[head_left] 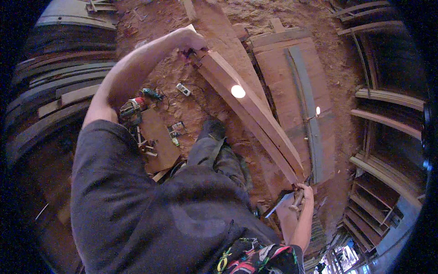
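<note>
A long reddish wooden beam (255,109), with a lengthwise groove or gap along it, slants from the upper middle down to the right. At its far end my left hand (196,40) is bent down and closed over the wood; shadow partly hides its fingers. My right hand (306,192) is at the near end, its fingers wrapped round a wooden-handled tool (297,202). The tool's working end is hidden, so I cannot tell its kind. Just left of this hand lies a thin bluish-grey strip or blade (279,204).
Beyond the beam lies a broad wooden slab (278,59) with a grey board (303,100) on it. On the left are a red-and-grey power tool (132,108), a brown board (157,137) and a white power strip (183,89). Stacked planks (68,75) line the left side.
</note>
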Motion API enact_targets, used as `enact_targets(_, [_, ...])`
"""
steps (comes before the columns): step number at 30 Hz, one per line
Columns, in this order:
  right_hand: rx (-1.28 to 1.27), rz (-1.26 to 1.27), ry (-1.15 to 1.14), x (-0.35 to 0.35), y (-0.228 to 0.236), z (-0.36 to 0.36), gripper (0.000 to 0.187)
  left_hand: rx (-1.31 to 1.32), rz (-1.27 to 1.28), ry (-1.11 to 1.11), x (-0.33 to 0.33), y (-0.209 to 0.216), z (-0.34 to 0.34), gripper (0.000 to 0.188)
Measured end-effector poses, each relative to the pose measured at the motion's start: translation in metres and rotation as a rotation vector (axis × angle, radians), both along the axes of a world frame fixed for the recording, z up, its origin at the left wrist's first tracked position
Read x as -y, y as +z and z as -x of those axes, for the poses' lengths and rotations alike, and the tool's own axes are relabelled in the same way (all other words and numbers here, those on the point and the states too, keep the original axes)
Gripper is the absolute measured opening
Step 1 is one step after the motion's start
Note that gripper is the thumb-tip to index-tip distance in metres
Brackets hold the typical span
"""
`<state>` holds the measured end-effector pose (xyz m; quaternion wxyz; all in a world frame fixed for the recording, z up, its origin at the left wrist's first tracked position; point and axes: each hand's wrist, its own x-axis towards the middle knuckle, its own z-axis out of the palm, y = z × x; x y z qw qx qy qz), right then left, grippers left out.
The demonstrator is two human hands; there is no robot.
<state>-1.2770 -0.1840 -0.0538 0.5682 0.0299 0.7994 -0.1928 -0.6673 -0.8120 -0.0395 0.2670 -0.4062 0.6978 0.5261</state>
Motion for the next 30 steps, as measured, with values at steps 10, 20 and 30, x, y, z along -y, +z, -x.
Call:
enact_targets(10, [-0.146,0.094,0.035,0.032,0.017,-0.033,0.021,0.233,-0.108,0.116,0.041,-0.042,0.008,0.02])
enact_targets(20, [-0.618,0.215,0.533,0.086,0.059,-0.057,0.06,0.406,0.18,0.233,0.098,-0.102,0.022,0.035])
enact_targets(30, [-0.502,0.429,0.493,0.116,0.039,-0.054,0.063,0.468,0.164,0.009,0.077,-0.052,0.049,0.03])
